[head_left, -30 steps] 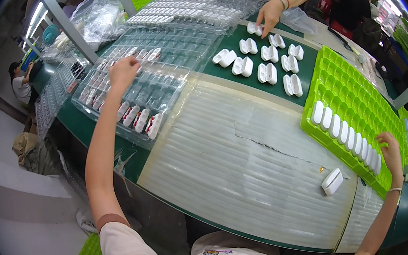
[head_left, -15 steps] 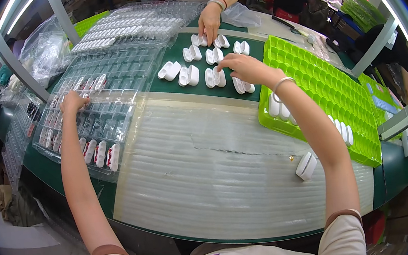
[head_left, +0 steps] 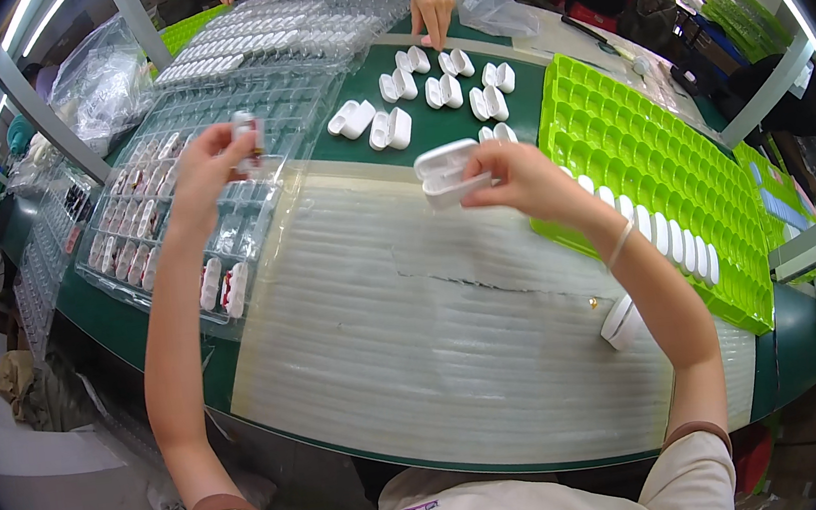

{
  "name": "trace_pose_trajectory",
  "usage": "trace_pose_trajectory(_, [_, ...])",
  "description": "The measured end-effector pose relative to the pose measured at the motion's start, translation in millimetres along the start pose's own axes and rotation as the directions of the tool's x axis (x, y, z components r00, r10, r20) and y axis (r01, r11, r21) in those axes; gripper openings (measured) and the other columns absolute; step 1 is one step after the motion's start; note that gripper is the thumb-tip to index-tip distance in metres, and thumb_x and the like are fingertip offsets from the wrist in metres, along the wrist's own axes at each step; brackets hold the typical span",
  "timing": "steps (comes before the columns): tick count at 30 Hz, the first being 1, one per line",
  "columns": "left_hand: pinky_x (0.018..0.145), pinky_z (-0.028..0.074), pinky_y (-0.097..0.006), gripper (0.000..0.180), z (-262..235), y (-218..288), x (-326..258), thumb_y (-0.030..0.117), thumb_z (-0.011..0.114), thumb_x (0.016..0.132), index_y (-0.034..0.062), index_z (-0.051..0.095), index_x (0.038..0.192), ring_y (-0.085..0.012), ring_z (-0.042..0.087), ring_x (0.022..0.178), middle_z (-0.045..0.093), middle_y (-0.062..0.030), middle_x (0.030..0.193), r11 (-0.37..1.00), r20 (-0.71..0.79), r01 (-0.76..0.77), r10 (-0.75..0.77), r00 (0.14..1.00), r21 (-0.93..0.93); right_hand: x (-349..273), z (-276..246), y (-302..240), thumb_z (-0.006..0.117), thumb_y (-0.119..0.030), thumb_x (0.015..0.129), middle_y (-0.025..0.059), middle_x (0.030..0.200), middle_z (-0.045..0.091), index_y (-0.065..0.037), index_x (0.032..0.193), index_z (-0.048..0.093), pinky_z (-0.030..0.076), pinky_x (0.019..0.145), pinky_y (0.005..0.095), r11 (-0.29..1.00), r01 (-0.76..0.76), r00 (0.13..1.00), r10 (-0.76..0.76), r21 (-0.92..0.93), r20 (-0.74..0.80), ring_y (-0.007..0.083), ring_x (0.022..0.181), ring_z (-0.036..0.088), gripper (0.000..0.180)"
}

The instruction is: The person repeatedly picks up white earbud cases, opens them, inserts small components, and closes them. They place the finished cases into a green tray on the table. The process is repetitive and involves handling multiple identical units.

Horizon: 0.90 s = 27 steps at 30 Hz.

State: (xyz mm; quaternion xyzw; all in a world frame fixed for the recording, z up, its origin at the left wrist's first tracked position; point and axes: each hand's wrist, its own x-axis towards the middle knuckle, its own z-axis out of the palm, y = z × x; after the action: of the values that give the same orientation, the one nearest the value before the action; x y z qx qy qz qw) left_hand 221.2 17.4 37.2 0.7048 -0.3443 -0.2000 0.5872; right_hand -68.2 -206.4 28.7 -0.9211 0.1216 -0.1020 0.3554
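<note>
My left hand (head_left: 206, 162) is raised over the clear blister tray (head_left: 174, 231) and pinches a small white-and-red part (head_left: 245, 136). My right hand (head_left: 520, 174) holds an open white hinged case (head_left: 449, 174) above the pale ribbed mat (head_left: 436, 322). More open white cases (head_left: 431, 101) lie in rows on the dark green belt behind it. The clear tray holds several white-and-red parts in its pockets.
A bright green grid tray (head_left: 657, 146) with a row of shut white cases stands at the right. One white case (head_left: 622, 321) lies on the mat near my right forearm. Another person's hand (head_left: 432, 5) rests at the far side beside stacked clear trays (head_left: 282, 28).
My left hand lifted a white-and-red part out of the clear tray. My right hand took an open white case from the belt and brought it over the mat.
</note>
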Motion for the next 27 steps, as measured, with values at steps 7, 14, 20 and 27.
trace_pose_trajectory(7, [0.070,0.047,-0.025,0.025,148.8,42.4,-103.4,0.013,0.063,0.084,0.0013,0.058,0.105,-0.0099,0.060,0.080,0.063,-0.0050,0.090,0.900,0.580,0.311,-0.083,0.810,-0.304,-121.1,73.5,-23.0,0.069,-0.018,0.077,0.0086,0.071,0.060,-0.002,0.080,0.057,0.043,0.056,0.0279,0.801,-0.228,0.963,0.268,0.553,0.009,0.0145,0.060,0.055,0.021])
trace_pose_trajectory(14, [0.077,0.050,-0.026,0.026,165.9,37.8,-126.7,0.002,0.061,0.081,-0.0020,0.055,0.107,-0.0118,0.059,0.092,0.061,-0.0070,0.100,0.941,0.595,0.275,-0.107,0.797,-0.199,-129.6,78.6,-21.2,0.069,-0.016,0.078,0.0085,0.064,0.062,-0.004,0.092,0.055,0.043,0.051,0.0275,0.804,-0.138,0.960,0.252,0.579,-0.121,0.0135,0.051,0.055,0.023])
trace_pose_trajectory(20, [0.075,0.053,-0.028,0.027,167.7,26.1,-137.0,-0.004,0.066,0.076,-0.0007,0.059,0.102,-0.0151,0.061,0.091,0.061,-0.0091,0.100,0.979,0.441,0.006,0.085,0.893,-0.202,-132.2,82.2,-22.1,0.071,-0.012,0.075,0.0095,0.088,0.064,-0.006,0.110,0.052,0.045,0.052,0.0242,0.774,-0.075,0.947,0.252,0.629,-0.197,0.0127,0.060,0.061,0.040])
trace_pose_trajectory(27, [0.064,0.052,-0.027,0.026,170.5,29.1,-150.3,-0.005,0.070,0.065,0.0063,0.066,0.088,-0.0205,0.064,0.080,0.064,-0.0081,0.091,0.767,0.399,-0.635,0.557,0.729,0.090,-135.3,77.2,-30.6,0.074,-0.007,0.070,0.0093,0.101,0.063,-0.007,0.114,0.050,0.052,0.062,0.0287,0.892,0.047,0.932,0.123,0.449,-0.341,0.0202,0.076,0.065,0.050])
